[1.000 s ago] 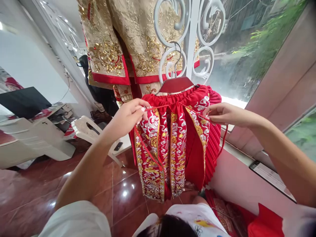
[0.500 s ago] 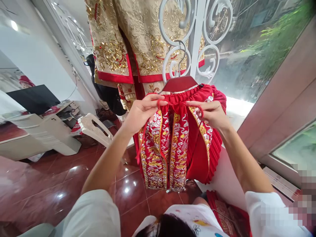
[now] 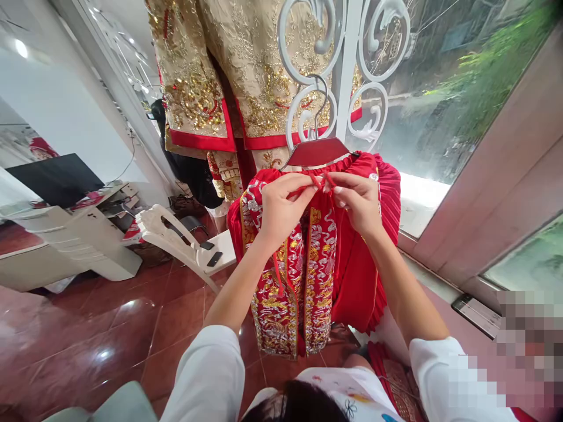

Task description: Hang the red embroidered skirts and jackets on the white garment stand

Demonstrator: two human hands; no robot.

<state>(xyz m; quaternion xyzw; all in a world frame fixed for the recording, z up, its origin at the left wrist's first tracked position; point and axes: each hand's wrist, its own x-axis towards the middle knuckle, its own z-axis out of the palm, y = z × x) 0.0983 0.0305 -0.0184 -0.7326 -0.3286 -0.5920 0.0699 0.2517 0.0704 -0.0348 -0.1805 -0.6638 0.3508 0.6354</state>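
Note:
A red skirt with gold and silver embroidered panels and pleated sides hangs from a dark red hanger with a metal hook. At the front of its waistband, my left hand pinches a red drawstring. My right hand is closed on the same cord, just to the right, and the fingertips of both hands nearly meet. A loose cord end dangles below my left hand over the embroidery. How the cord is looped between the fingers is partly hidden.
Behind the skirt hangs a gold sequinned garment with red trim, beside white scrolled ironwork and a window. To the left stand a white chair bearing two phones and a desk with a monitor. Another phone lies on the right ledge.
My hands have come together at the middle of the waistband, bringing the cord's two sides close. The left panel's upper part has spread outward to the left.

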